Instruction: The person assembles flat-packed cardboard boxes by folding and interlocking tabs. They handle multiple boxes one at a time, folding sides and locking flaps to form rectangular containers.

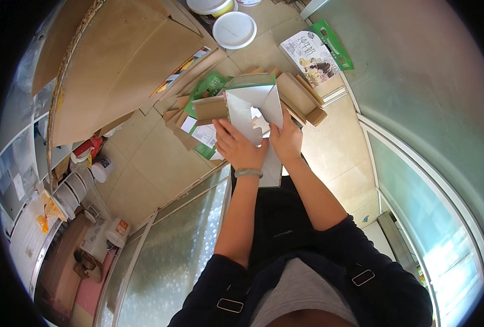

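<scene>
A carton (243,106) with pale, glossy panels, a hole in the middle and a green edge at its far end is held up in front of my body. My left hand (241,147), with a bangle at the wrist, lies along its left side, fingers stretched over the panel and thumb at the hole. On the other side, my right hand (287,140) grips the right panel, its thumb towards the opening; some of its fingers are hidden behind the cardboard. A brown flap (210,109) sticks out by my left fingers.
Flattened green and brown cartons (201,133) and open brown boxes (302,98) lie beyond. A printed carton (314,57) rests by the glass panel on the right. Lidded white buckets (235,30) stand at the far side. Large cardboard (127,60) fills the upper left.
</scene>
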A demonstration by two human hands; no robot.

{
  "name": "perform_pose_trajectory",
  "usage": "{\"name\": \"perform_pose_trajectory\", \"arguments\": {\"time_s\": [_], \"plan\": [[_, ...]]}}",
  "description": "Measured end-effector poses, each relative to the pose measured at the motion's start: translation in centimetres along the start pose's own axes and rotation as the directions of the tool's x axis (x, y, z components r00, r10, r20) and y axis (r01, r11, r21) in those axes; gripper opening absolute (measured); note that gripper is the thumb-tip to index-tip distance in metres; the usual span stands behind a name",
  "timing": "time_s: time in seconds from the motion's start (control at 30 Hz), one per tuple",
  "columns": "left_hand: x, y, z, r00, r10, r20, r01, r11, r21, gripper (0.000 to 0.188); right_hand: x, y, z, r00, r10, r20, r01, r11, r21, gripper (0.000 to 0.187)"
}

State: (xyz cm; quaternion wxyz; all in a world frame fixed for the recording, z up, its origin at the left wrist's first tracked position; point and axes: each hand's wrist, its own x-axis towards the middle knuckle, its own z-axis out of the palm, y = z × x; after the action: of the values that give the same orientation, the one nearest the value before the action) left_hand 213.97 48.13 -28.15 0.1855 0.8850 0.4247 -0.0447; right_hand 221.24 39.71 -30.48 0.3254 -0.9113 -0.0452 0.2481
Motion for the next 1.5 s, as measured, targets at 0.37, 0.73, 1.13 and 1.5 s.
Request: {"name": "perform_pose_trajectory", "arguments": {"time_s": [0.37,0.73,1.13,1.5], "plan": [[0.7,-1.8,-3.8,0.942,0.104,0.319,0.110,0.802,-0.587,0.114,2.1,2.4,-2.9,0.986,-0.165,0.033,0.164,0.986,0.024,0.057],[4.4,1.1,-0.6,0.983,-0.174,-0.067,0.142,0.931,-0.336,0.111,0.7,-1.9,-2.2,0.929,-0.368,-0.026,0.361,0.921,-0.144,0.057],[4.0,-3.7,1.0,0.973,-0.049,0.227,0.163,0.840,-0.518,0.089,3.7,3.0,-3.2,0.927,-0.318,0.199,0.332,0.943,-0.035,0.062],[2.7,-0.7,1.3,0.977,-0.131,0.168,0.204,0.799,-0.566,0.096,1.5,0.5,-0.2,0.941,-0.329,0.078,0.306,0.733,-0.608,0.114]]}}
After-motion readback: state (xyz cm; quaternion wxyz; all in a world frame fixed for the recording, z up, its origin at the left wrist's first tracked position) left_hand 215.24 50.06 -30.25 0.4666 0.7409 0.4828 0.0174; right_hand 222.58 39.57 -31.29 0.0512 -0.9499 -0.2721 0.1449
